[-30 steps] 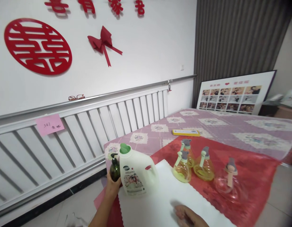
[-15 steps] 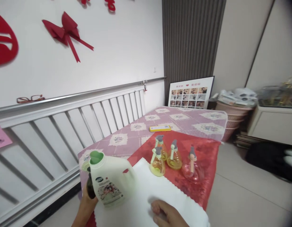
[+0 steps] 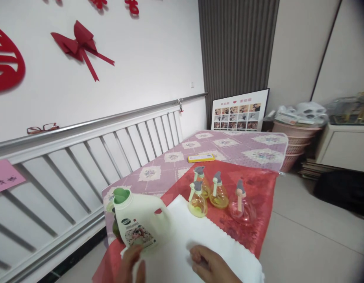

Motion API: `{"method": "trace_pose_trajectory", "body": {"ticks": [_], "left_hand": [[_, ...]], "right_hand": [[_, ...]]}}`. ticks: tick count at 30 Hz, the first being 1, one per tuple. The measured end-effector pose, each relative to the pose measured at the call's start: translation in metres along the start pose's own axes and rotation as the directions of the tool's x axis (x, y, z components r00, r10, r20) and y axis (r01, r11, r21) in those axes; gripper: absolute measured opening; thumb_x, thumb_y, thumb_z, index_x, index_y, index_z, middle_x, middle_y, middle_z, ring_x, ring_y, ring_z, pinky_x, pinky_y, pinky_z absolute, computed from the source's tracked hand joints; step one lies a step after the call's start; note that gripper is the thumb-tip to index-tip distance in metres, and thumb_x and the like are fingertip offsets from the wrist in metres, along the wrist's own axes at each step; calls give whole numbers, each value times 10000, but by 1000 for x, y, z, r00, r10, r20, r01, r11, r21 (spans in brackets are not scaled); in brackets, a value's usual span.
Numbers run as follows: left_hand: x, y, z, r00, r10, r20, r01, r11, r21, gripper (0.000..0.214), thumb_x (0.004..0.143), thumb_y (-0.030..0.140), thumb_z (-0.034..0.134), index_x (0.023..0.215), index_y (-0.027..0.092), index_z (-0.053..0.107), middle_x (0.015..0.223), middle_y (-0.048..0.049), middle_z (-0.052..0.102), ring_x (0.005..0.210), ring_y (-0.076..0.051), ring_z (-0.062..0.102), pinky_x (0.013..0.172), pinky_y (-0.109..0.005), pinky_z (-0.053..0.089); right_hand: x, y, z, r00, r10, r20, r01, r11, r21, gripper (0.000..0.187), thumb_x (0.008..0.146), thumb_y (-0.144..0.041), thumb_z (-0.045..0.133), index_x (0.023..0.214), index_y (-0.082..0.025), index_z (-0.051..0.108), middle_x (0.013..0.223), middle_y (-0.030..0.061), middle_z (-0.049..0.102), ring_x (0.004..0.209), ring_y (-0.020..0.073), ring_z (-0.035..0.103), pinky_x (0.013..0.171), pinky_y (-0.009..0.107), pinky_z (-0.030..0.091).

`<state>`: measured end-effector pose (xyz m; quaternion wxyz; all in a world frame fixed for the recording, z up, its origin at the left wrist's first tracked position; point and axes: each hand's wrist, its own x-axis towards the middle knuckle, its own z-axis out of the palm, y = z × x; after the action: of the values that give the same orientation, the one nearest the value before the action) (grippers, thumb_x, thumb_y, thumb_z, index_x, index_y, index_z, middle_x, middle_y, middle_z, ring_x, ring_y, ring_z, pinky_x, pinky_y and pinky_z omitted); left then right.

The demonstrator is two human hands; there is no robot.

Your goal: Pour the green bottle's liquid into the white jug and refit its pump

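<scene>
A white detergent jug (image 3: 139,218) with a green cap stands at the near left of a white mat (image 3: 196,251). A dark green pump bottle (image 3: 116,230) is mostly hidden behind it. My left hand (image 3: 131,263) is just in front of the jug, fingers stretched out, holding nothing. My right hand (image 3: 209,265) rests flat on the mat, fingers loosely curled down. Beyond the mat, on a red cloth (image 3: 258,188), stand three yellow-filled glass oil bottles (image 3: 197,202) and one clear one (image 3: 241,206).
A bed with a purple patterned cover (image 3: 229,147) holds a yellow flat box (image 3: 201,158). A white slatted headboard (image 3: 96,153) runs along the left. A photo board (image 3: 239,114), pink baskets (image 3: 294,141) and a dark bag (image 3: 341,190) sit at the right.
The view swung right and settled. My left hand let go of the dark green pump bottle and now lies open in front of the jug. My right hand stays on the mat.
</scene>
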<state>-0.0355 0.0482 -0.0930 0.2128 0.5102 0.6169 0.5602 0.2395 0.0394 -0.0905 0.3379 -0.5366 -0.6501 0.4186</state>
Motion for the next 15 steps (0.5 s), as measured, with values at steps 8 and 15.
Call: {"method": "trace_pose_trajectory", "body": {"ticks": [8, 15], "left_hand": [[8, 72, 86, 947, -71, 312, 98, 992, -74, 526, 831, 375, 567, 1333, 222, 549, 1626, -143, 380, 1541, -312, 305, 1178, -483, 408], [44, 76, 109, 955, 13, 296, -36, 997, 71, 528, 824, 382, 542, 1312, 184, 580, 1368, -140, 565, 1328, -277, 529, 1186, -457, 398]], "right_hand": [[-1, 5, -6, 998, -16, -64, 28, 983, 183, 113, 824, -293, 566, 755, -234, 499, 735, -54, 426, 728, 158, 467, 697, 270, 401], [4, 16, -15, 998, -3, -55, 19, 955, 295, 69, 813, -239, 591, 848, -213, 644, 721, -57, 532, 710, 146, 522, 677, 263, 416]]}}
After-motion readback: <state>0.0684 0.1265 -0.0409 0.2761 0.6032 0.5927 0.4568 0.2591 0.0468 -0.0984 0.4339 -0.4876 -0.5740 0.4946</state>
